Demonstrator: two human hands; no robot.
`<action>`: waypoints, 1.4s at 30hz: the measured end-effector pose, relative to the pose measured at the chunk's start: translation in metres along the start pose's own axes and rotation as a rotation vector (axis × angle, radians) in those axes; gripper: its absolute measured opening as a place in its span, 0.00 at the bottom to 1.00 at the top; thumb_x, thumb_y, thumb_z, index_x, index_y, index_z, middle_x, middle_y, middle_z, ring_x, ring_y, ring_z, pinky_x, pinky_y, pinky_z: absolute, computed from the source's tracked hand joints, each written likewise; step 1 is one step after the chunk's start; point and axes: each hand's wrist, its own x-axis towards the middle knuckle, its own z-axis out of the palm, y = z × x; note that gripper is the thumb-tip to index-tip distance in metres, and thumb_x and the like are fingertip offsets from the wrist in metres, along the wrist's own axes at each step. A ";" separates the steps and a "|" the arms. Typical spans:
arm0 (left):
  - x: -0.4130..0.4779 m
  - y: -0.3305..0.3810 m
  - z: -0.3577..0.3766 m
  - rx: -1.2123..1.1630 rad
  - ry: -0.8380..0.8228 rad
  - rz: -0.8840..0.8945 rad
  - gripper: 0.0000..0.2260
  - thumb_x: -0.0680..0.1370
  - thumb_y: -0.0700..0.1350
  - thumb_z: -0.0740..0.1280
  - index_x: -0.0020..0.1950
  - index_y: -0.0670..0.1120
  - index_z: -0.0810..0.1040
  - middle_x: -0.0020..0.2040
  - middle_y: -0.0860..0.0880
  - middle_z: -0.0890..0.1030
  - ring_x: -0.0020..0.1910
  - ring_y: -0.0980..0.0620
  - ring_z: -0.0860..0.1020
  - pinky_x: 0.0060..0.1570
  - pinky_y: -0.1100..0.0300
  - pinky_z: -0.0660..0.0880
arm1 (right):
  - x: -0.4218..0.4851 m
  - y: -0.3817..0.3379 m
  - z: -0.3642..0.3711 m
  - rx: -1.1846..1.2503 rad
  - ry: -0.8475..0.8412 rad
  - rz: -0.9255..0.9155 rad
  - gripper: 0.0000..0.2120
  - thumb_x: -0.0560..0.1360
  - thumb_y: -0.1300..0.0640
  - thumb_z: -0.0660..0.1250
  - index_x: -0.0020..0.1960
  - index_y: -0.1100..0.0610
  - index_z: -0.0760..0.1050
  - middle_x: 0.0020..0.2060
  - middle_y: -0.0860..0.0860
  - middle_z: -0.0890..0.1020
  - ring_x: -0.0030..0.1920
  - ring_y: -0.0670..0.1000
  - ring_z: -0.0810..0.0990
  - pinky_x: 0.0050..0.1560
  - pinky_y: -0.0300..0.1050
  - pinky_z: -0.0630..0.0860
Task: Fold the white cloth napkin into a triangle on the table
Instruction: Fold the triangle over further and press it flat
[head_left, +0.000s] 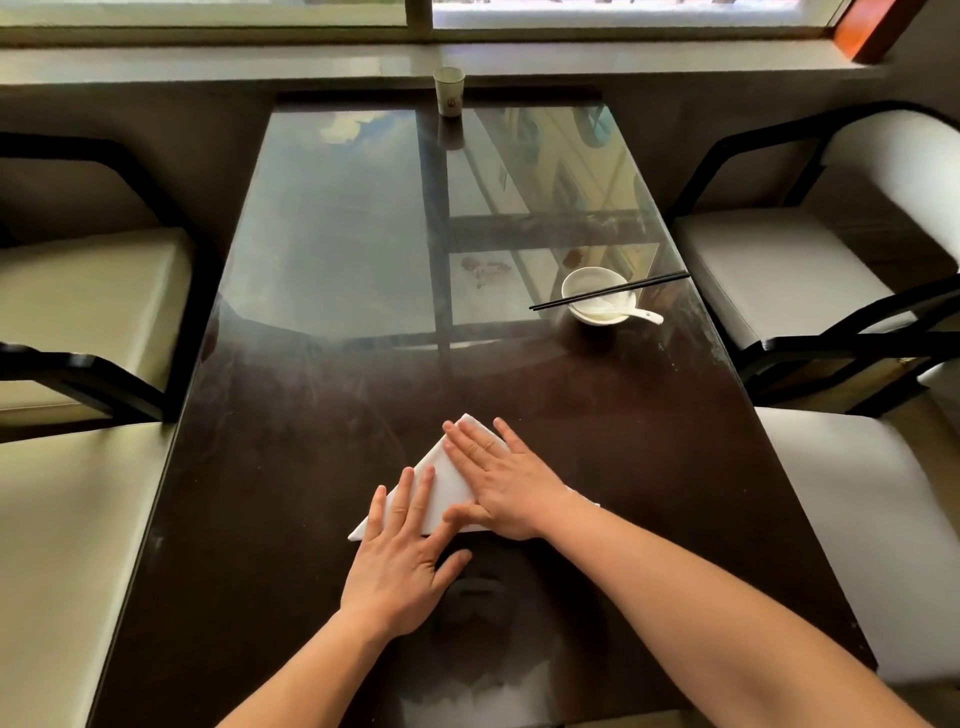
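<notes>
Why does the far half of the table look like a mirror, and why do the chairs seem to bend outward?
Head view: daylight from the window glares off the glass table, reflecting frames and sky around the bowl and paper cup. The wide lens bows the chairs at the edges. The nearer tabletop is darker, where the left hand and right hand lie flat on the napkin, all sharp.

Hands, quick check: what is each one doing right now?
Left hand: open, flat, fingers resting on the near left part of the white triangular cloth napkin.
Right hand: open, flat, palm pressing the napkin's right half. Neither grips anything.
</notes>
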 end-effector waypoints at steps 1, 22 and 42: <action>0.000 0.001 0.000 0.005 -0.002 -0.004 0.27 0.81 0.67 0.47 0.79 0.62 0.50 0.82 0.45 0.44 0.81 0.43 0.40 0.74 0.40 0.44 | 0.001 0.002 0.000 0.000 -0.003 0.023 0.44 0.77 0.28 0.43 0.81 0.56 0.39 0.81 0.50 0.37 0.79 0.50 0.32 0.78 0.60 0.38; -0.002 0.005 -0.004 -0.006 -0.080 -0.038 0.34 0.80 0.68 0.42 0.81 0.52 0.42 0.82 0.46 0.40 0.80 0.44 0.37 0.76 0.40 0.42 | -0.065 -0.003 0.041 0.085 0.144 0.369 0.51 0.73 0.22 0.38 0.81 0.59 0.41 0.81 0.53 0.40 0.80 0.53 0.35 0.77 0.62 0.40; 0.026 -0.023 -0.008 0.008 -0.011 -0.148 0.37 0.79 0.69 0.37 0.80 0.46 0.40 0.81 0.49 0.39 0.79 0.52 0.35 0.78 0.49 0.38 | -0.068 0.000 0.047 0.147 0.115 0.371 0.52 0.72 0.20 0.37 0.80 0.57 0.34 0.80 0.51 0.34 0.78 0.50 0.30 0.79 0.60 0.39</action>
